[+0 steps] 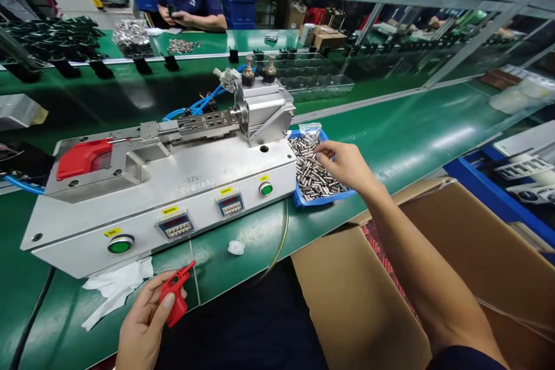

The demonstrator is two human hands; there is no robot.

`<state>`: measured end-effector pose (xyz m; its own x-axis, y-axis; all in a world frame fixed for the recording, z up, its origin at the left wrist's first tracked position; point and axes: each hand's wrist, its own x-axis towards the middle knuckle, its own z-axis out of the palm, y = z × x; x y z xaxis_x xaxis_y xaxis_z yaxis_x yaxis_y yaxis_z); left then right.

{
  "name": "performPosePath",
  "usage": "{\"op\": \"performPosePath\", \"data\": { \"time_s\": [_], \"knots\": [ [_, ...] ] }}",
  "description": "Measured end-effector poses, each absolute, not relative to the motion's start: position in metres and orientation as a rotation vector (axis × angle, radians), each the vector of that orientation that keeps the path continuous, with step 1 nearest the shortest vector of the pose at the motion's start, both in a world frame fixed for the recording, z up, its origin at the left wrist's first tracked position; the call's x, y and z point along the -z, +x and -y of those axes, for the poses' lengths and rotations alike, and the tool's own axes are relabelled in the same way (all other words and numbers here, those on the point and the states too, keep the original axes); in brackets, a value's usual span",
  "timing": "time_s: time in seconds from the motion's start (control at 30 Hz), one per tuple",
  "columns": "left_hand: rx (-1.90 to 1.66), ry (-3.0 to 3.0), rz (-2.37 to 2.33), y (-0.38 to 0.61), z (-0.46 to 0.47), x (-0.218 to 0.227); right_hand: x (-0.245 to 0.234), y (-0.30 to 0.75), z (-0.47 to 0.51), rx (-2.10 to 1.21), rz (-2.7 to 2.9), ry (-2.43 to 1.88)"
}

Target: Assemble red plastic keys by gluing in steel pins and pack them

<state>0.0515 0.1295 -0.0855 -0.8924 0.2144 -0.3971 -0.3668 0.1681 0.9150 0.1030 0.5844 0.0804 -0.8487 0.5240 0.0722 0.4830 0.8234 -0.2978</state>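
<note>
My left hand (145, 318) is closed around a small red plastic part (176, 295) near the table's front edge, just below the grey press machine (173, 185). My right hand (342, 163) reaches into a blue tray (299, 199) heaped with small metal pins (310, 170), fingers pinched among them. What the fingertips hold is too small to make out. Another red plastic part (80, 157) sits in the fixture on the machine's left end.
An open cardboard box (347, 300) stands at the front right. White cloth (117, 286) and a small white cap (236, 248) lie before the machine. Blue hoses (195, 107) run behind it. Across the green belt (411, 127), another person (191, 8) works at a bench.
</note>
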Motion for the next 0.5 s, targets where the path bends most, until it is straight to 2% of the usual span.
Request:
{"op": "performPosePath", "data": {
  "time_s": [0.13,0.23,0.43,0.5],
  "knots": [
    [-1.870,-0.231,-1.900,0.062,-0.145,0.075,-0.035,0.086,-0.629,-0.289,2.913,-0.939],
    [-1.854,-0.264,-1.890,0.063,-0.150,0.072,-0.020,0.081,-0.627,-0.256,2.920,-0.936],
    [-1.844,-0.248,-1.902,0.057,-0.155,0.080,-0.053,0.094,-0.622,-0.255,2.807,-0.793],
    [-1.863,-0.196,-1.891,0.053,-0.161,0.079,-0.067,0.105,-0.625,-0.356,2.585,-0.661]
  ]
}}
